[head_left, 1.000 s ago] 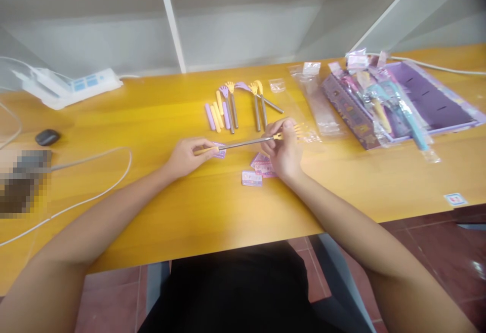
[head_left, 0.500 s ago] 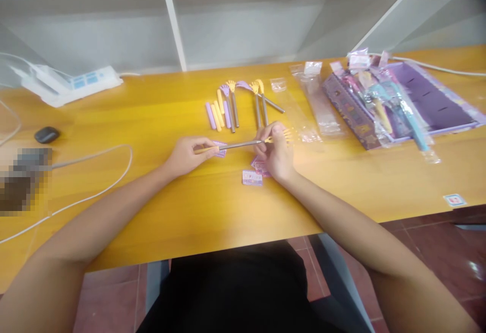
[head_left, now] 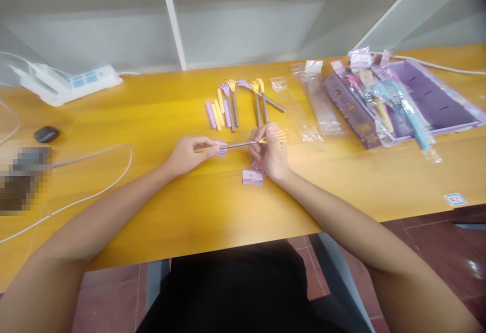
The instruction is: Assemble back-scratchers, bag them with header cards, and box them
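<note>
A metal rod with a yellow hand-shaped head, a back scratcher point(head_left: 238, 144), is held level between my two hands. My left hand point(head_left: 189, 156) pinches its yellow handle end. My right hand point(head_left: 272, 153) is closed on the other end, near the yellow head, which partly shows past the fingers. Small printed cards point(head_left: 252, 176) lie under and beside my right hand, and another card point(head_left: 220, 148) is by my left fingertips. Beyond my hands are several purple and yellow scratcher heads on metal rods point(head_left: 234, 110), with loose purple and yellow handles point(head_left: 216, 114) to their left.
Clear plastic sleeves point(head_left: 321, 102) lie right of the rods. A purple box point(head_left: 433, 95) with packaged items stands at the right. At the left are a white power strip point(head_left: 89, 82), a black case point(head_left: 46, 134) and a white cable point(head_left: 131, 158).
My right hand has shifted slightly left with the head end of the back scratcher, and the rod between my hands shows shorter. My left hand has hardly moved.
</note>
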Motion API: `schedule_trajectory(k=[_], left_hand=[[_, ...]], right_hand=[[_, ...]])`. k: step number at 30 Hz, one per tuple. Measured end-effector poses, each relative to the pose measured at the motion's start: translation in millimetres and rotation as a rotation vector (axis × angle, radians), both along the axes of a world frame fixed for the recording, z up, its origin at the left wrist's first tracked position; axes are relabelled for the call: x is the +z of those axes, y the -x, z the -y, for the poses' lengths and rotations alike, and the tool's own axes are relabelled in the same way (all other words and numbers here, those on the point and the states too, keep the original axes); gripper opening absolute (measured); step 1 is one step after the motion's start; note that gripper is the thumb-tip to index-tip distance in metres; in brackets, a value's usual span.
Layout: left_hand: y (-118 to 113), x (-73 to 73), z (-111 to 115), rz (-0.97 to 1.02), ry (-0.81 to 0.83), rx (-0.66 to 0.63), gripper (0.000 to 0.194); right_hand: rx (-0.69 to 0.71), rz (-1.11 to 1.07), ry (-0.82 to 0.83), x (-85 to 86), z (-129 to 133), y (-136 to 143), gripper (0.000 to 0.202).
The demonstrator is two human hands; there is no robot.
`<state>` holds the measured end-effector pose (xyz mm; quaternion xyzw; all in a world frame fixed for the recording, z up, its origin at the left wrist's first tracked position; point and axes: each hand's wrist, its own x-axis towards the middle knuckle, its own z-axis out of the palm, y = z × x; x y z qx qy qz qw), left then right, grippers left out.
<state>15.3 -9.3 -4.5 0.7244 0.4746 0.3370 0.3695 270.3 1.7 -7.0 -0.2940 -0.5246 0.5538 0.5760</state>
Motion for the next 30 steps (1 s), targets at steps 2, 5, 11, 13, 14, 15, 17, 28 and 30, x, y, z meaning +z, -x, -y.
schedule_trajectory(k=[2,5,11,13,14,15,17,28,30], left_hand=[[-1,0.3,1,0.006,0.007,0.004,0.035],[-2,1.5,3,0.030,0.015,0.020,0.038],[-2,3.3,5,0.057,0.033,0.020,0.038],[-2,3.3,5,0.064,0.047,0.014,0.038],[-2,3.0,4,0.068,0.054,0.008,0.038],[-2,2.6,4,0.070,0.057,0.003,0.038],[-2,1.8,4,0.063,0.053,0.002,0.038],[-3,8.0,6,0.066,0.103,-0.066,0.037],[-4,8.9,7,0.021,0.075,-0.082,0.036]], right_hand=[[0.026,0.003,0.008,0.1,1,0,0.059],[0.071,0.021,0.052,1.8,4,-3,0.054],[0.109,0.061,0.078,2.1,9,-4,0.053],[0.111,0.054,0.067,1.3,9,-3,0.053],[0.109,0.052,0.064,1.0,9,-3,0.054],[0.106,0.053,0.064,0.9,9,-2,0.054],[0.105,0.059,0.071,1.1,10,-1,0.055],[0.144,0.158,0.088,3.5,10,-12,0.056],[0.176,0.214,0.109,4.1,10,-17,0.059]])
